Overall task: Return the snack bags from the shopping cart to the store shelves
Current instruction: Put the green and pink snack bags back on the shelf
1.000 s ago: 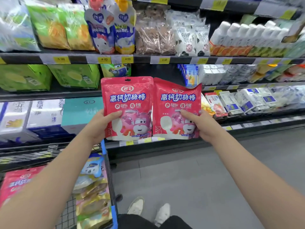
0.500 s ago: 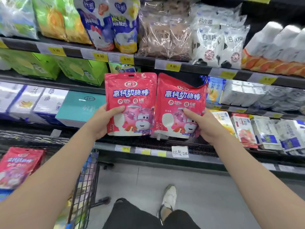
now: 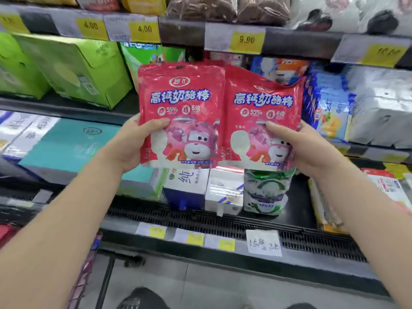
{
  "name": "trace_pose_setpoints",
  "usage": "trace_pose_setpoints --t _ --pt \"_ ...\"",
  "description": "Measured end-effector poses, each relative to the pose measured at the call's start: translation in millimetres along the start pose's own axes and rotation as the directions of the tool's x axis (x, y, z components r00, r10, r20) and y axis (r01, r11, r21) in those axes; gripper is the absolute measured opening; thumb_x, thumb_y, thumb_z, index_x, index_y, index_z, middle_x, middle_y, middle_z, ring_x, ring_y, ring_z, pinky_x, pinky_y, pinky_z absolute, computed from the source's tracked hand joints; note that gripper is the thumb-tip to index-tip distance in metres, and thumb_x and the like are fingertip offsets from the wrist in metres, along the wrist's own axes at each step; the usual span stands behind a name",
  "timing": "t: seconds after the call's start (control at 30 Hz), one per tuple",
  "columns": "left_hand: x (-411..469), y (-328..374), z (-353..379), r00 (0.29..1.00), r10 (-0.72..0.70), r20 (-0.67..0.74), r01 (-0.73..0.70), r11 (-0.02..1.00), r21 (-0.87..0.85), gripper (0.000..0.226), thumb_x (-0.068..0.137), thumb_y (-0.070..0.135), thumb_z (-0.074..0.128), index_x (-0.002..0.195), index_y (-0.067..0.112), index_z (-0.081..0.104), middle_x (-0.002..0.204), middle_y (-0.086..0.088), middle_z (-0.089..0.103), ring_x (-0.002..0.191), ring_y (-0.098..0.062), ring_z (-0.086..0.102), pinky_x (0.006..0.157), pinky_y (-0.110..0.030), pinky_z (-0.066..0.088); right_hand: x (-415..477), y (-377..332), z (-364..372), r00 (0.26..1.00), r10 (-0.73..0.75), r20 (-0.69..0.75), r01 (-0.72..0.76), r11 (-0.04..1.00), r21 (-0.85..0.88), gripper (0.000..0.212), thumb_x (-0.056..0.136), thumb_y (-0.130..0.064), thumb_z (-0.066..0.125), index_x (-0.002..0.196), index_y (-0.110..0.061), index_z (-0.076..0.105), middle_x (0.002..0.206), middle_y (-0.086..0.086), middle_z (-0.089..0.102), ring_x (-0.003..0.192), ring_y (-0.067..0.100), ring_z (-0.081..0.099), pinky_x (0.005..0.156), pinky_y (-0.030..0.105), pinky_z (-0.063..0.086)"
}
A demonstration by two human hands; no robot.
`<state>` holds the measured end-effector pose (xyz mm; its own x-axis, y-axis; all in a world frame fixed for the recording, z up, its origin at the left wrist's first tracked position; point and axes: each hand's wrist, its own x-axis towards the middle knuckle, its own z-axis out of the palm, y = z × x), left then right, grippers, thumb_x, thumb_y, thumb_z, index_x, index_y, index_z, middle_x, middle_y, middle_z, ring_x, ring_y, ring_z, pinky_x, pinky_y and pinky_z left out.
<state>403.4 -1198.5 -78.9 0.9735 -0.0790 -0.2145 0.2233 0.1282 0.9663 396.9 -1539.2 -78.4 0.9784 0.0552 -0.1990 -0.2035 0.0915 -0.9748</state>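
Left hand (image 3: pixel 131 143): was held up at mid-frame, left thumb (image 3: pixel 156 124) laid across the front of the left red snack bag (image 3: pixel 181 103), fingers hidden behind it, gripping its lower left side; the bare left forearm (image 3: pixel 66 219) rose from the lower left corner. Right hand (image 3: pixel 305 148): was held level with the left, right thumb (image 3: pixel 276 128) across the front of the right red snack bag (image 3: pixel 263 101), fingers hidden behind, gripping its lower right side; the bare right forearm (image 3: pixel 367 219) rose from the lower right. Both arms were stretched forward, the hands apart.
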Motion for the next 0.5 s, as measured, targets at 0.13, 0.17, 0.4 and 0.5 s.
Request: trace_pose_setpoints --t 0.13,0.17,0.4,0.5 --pt "21 -17 -7 0.995 0.096 0.011 -0.096 0.995 0.036 0.043 0.089 0.015 0.065 0.131 0.008 0.058 0.123 -0.015 0.068 0.105 -0.031 0.068 0.088 -0.043 0.059 20 13 -2 0.993 -0.106 0.059 0.107 0.994 -0.018 0.048 0.084 -0.024 0.075 0.128 -0.011 0.064 0.115 0.010 0.076 0.102 0.028 0.075 0.082 0.041 0.063" --pt "26 -19 -7 0.992 0.124 0.011 -0.125 0.992 0.038 0.039 0.090 0.015 0.063 0.129 0.009 0.059 0.122 -0.015 0.069 0.103 -0.030 0.069 0.087 -0.043 0.059 25 15 -3 0.988 -0.135 0.073 0.137 0.990 -0.027 0.049 0.081 -0.025 0.075 0.127 -0.012 0.065 0.113 0.009 0.077 0.100 0.027 0.076 0.079 0.038 0.063" --pt "59 -27 -10 0.956 0.291 0.040 -0.293 0.953 0.078 0.021 0.094 0.014 0.059 0.113 0.014 0.067 0.099 -0.006 0.076 0.079 -0.017 0.074 0.067 -0.030 0.060 65 23 -8 0.931 -0.345 0.118 0.357 0.929 -0.102 0.043 0.085 -0.021 0.073 0.125 -0.010 0.067 0.116 0.010 0.076 0.102 0.027 0.075 0.086 0.039 0.062" --pt "67 -27 -13 0.947 0.320 0.039 -0.322 0.941 0.103 0.034 0.089 0.016 0.064 0.123 0.010 0.064 0.107 -0.010 0.074 0.081 -0.020 0.074 0.074 -0.036 0.062 75 21 -7 0.920 -0.371 0.128 0.385 0.917 -0.109 0.037 0.089 -0.020 0.071 0.125 -0.009 0.068 0.115 0.011 0.076 0.100 0.026 0.075 0.082 0.037 0.062"
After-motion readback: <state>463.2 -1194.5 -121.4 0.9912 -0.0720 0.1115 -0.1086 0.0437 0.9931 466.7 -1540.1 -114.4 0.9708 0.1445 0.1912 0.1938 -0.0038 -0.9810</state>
